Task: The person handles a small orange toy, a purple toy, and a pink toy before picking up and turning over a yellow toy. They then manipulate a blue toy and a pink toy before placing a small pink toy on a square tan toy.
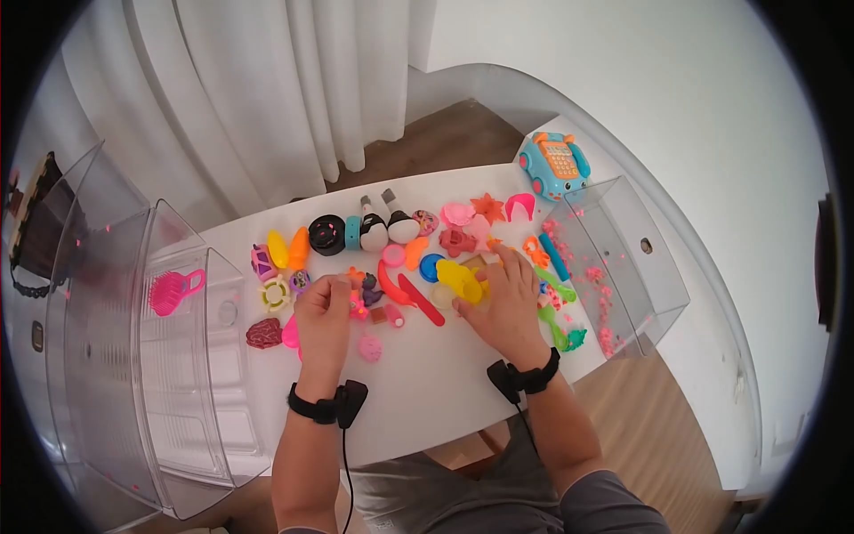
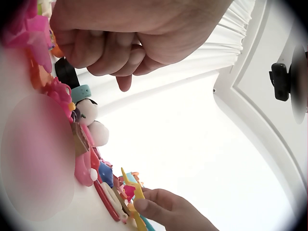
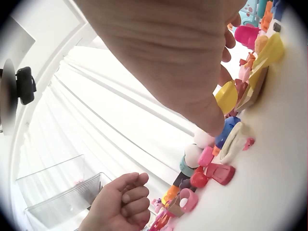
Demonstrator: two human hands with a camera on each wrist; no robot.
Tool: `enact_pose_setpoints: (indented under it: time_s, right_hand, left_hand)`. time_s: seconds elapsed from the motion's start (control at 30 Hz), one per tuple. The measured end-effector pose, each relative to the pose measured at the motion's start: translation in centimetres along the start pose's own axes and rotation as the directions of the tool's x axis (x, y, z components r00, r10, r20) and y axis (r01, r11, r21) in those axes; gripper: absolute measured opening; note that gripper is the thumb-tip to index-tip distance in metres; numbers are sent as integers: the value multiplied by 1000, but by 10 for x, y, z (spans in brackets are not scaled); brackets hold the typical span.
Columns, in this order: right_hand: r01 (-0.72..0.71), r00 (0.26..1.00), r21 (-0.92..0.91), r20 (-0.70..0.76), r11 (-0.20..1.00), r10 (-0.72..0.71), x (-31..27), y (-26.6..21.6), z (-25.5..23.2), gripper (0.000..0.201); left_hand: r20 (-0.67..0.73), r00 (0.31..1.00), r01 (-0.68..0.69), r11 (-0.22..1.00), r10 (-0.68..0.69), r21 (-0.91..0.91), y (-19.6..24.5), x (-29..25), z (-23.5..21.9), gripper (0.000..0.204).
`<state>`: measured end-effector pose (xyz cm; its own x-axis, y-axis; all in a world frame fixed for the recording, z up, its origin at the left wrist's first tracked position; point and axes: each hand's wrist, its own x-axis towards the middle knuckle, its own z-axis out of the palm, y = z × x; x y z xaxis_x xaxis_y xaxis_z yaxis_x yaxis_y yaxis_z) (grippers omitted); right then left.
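Observation:
My left hand [image 1: 325, 325] is above the toys at the left of the white table, its fingers curled into the palm and nothing visible in them; the right wrist view shows the same curled hand [image 3: 120, 204]. Near it lie an orange toy, a dark purple toy and a pink piece [image 1: 394, 316]. My right hand [image 1: 511, 307] grips a yellow toy [image 1: 458, 279] between thumb and fingers; the left wrist view shows the thumb on this yellow piece [image 2: 138, 192]. A blue round piece [image 1: 431, 267] and a red strip [image 1: 422, 301] lie to its left.
Clear bins stand at left, one with a pink brush [image 1: 176, 292], and a clear box [image 1: 623, 267] with pink bits stands at right. A blue toy phone [image 1: 555, 166] sits behind it. Many toys lie in rows across the table [image 1: 409, 392].

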<state>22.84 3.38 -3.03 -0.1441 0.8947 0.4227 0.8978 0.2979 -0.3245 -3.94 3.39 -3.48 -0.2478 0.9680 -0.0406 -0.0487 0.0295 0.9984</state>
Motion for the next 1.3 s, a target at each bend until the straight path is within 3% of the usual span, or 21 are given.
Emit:
enact_pose_setpoints:
  time_s: [0.1, 0.2, 0.27, 0.33, 0.37, 0.43, 0.57, 0.6, 0.67, 0.73, 0.87, 1.0, 1.07, 1.1, 1.17, 1.3]
  right_hand:
    - [-31, 998, 1, -50, 1000, 31, 19, -6, 9, 51]
    - [46, 996, 38, -84, 998, -43, 34, -16, 7, 48]
    - [86, 996, 285, -39, 955, -79, 40, -25, 2, 45]
    - [134, 991, 382, -54, 914, -123, 41, -31, 9, 45]
    - [178, 984, 465, -80, 867, -159, 40, -35, 13, 46]
    - [186, 982, 527, -72, 829, -175, 43, -48, 21, 45]
    - [209, 975, 575, -64, 791, -211, 45, -61, 31, 44]
    - [203, 976, 579, -59, 790, -208, 43, -61, 31, 44]
    - [223, 969, 561, -43, 797, -242, 40, -60, 32, 42]
    - [218, 970, 553, -33, 804, -241, 37, -61, 33, 42]
    - [227, 961, 551, 9, 803, -278, 34, -54, 27, 43]
    - [179, 971, 542, 39, 821, -238, 32, -20, 21, 44]
    - [205, 978, 263, -28, 943, -205, 33, 1, 8, 46]
    - [211, 977, 264, -27, 941, -211, 31, 6, 1, 46]
    - [75, 997, 48, 23, 996, -76, 26, 11, -14, 51]
    - [48, 997, -78, 68, 996, -43, 12, 21, -33, 54]
  left_hand:
    - [-1, 1000, -7, 1000, 7, 11, -1, 0, 1, 29]
    - [16, 1000, 9, 999, -9, 37, -4, 1, -2, 28]
    - [30, 999, 33, 998, -34, 53, -2, 1, -3, 27]
    - [194, 978, 97, 993, -82, -67, 8, -4, 1, 25]
    - [193, 977, 103, 993, -89, -60, 10, -7, 2, 25]
    - [395, 915, 169, 965, -79, -199, 12, -10, 4, 32]
    - [415, 904, 166, 979, -103, -119, 11, -6, -4, 40]
    - [417, 897, 223, 966, -149, -134, 11, -5, -7, 42]
    - [423, 884, 283, 948, -200, -145, 12, -7, -5, 44]
    - [415, 902, 201, 966, -118, -162, 15, -9, 1, 44]
    - [385, 918, 150, 983, -98, -108, 15, -9, 4, 43]
    - [338, 928, 229, 956, -158, -183, 10, -5, -3, 44]
    - [325, 932, 242, 945, -162, -223, 11, -4, -5, 43]
    - [332, 928, 251, 941, -167, -228, 13, -5, -4, 42]
    - [330, 929, 253, 938, -167, -238, 16, -5, -2, 42]
    - [335, 929, 246, 939, -157, -242, 16, -5, -2, 40]
